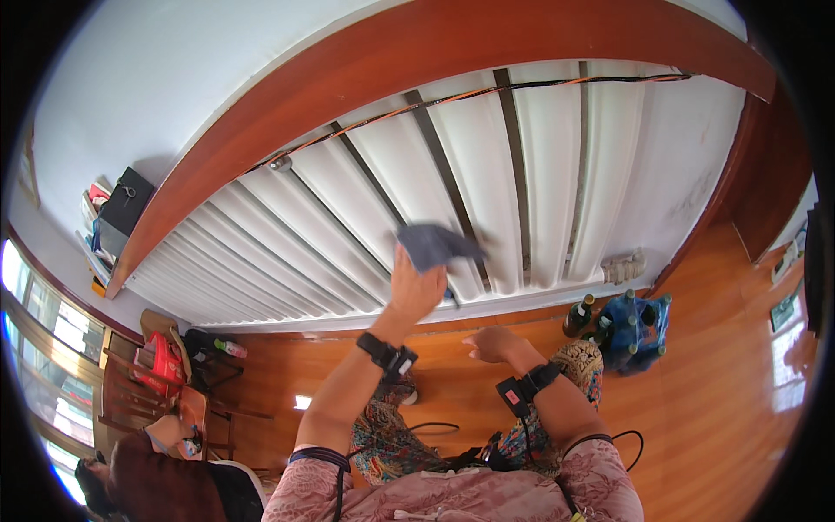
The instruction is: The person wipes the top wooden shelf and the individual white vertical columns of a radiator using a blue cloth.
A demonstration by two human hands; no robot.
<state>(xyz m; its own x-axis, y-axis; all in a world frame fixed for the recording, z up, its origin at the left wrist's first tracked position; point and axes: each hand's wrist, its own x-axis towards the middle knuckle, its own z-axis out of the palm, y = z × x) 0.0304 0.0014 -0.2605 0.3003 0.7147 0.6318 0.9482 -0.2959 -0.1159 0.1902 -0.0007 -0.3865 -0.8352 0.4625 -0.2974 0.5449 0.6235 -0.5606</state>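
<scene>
My left hand (417, 284) holds a dark grey cloth (434, 246) against or just in front of the lower part of a white radiator (463, 169). The cloth is blurred, and its loose end reaches to the right across a gap between two radiator sections. My right hand (492, 344) is bent at the wrist above my knee, lower and to the right of the cloth, with nothing seen in it. Its fingers are partly curled and the index finger points left. Both wrists wear black strapped devices.
A red-brown wooden ledge (522, 39) and a black and orange cable (456, 98) run above the radiator. Green bottles (577, 316) and a blue-wrapped bottle pack (636, 329) stand right, near a valve (624, 267). Wooden chairs (130, 391) and another person (169, 476) are at left.
</scene>
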